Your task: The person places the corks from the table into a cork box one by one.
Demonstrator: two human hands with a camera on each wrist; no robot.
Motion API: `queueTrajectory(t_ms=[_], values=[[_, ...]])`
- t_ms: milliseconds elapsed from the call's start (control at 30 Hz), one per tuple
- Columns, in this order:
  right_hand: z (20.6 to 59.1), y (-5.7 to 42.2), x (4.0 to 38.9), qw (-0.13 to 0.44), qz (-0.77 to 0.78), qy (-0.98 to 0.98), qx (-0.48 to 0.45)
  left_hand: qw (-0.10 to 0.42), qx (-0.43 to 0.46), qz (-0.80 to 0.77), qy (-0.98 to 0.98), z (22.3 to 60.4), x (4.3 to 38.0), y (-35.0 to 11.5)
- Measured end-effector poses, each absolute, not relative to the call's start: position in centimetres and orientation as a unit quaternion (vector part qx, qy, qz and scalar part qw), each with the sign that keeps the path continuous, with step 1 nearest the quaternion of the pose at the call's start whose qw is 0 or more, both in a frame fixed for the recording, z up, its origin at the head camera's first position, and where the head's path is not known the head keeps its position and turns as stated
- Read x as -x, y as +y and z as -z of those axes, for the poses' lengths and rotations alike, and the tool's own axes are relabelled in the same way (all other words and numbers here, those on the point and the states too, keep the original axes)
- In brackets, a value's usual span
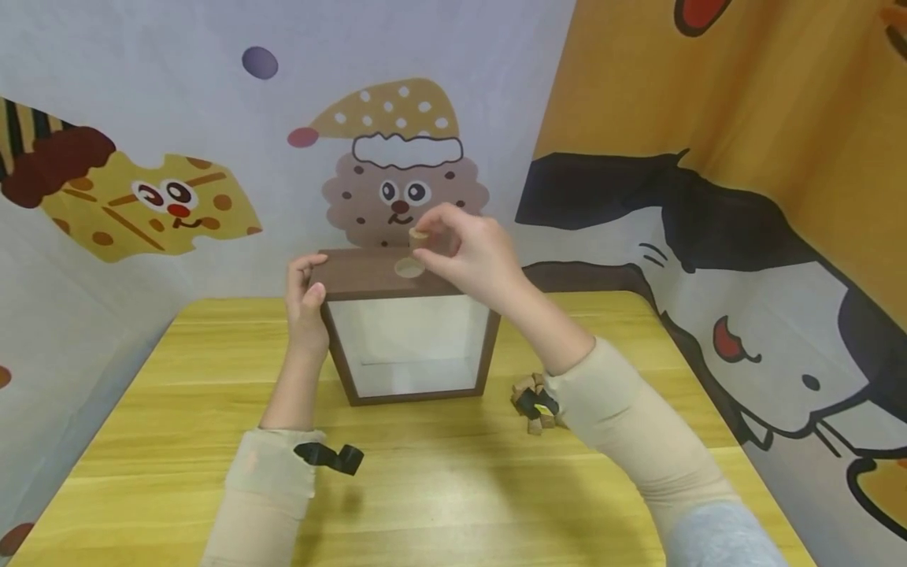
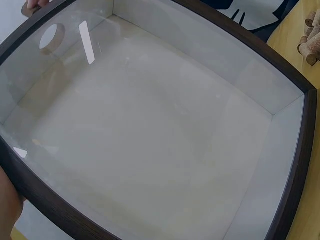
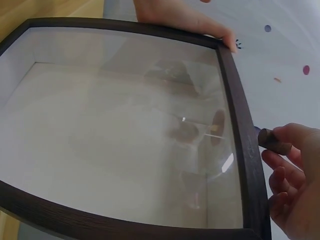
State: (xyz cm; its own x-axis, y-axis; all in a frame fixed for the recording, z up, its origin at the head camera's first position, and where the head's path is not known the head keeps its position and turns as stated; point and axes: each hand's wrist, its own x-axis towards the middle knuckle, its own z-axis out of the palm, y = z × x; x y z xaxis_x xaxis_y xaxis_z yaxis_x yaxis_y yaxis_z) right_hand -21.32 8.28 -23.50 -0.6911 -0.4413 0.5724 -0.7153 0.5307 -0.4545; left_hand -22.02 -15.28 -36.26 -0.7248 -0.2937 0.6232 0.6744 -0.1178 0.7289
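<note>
A dark brown wooden display box (image 1: pixel 357 272) with a clear front and pale interior stands upright on the table. Its top has a round hole (image 1: pixel 409 268), also visible through the front in the left wrist view. My left hand (image 1: pixel 306 311) grips the box's top left corner, thumb in front and fingers over the top. Between thumb and fingertips, my right hand (image 1: pixel 478 252) pinches a cork (image 1: pixel 418 239) right above the hole. In the right wrist view the cork (image 3: pixel 274 142) is close to the frame's edge. No corks show inside the box.
Several loose corks (image 1: pixel 534 426) lie in a small pile on the wood-grain table (image 1: pixel 411 488), right of the box and partly hidden by the right forearm. A cartoon-printed cloth (image 1: pixel 283 213) hangs behind the table. Black camera mounts stick out from both sleeves.
</note>
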Motion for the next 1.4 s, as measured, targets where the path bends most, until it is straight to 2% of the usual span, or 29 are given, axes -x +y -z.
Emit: queueTrajectory(t_ms=[333,767,933,1233,1400], values=[[24.1,7.7,22.2,0.124,-0.283,-0.898,-0.313,0.34,0.166,0.719,-0.582,36.1,21.8,-15.1],[24.7,8.4,21.6,0.136,-0.309,-0.883,-0.325,0.341,0.168,0.721,-0.58,36.1,21.8,-15.0],[25.0,10.0,20.4,0.156,-0.338,-0.874,-0.311,0.343,0.165,0.722,-0.578,36.2,21.9,-15.1],[26.5,14.2,18.0,0.258,-0.371,-0.825,-0.34,0.343,0.172,0.722,-0.575,36.1,21.8,-15.1],[28.2,17.5,17.3,0.281,-0.368,-0.818,-0.34,0.345,0.173,0.724,-0.572,36.1,21.8,-15.1]])
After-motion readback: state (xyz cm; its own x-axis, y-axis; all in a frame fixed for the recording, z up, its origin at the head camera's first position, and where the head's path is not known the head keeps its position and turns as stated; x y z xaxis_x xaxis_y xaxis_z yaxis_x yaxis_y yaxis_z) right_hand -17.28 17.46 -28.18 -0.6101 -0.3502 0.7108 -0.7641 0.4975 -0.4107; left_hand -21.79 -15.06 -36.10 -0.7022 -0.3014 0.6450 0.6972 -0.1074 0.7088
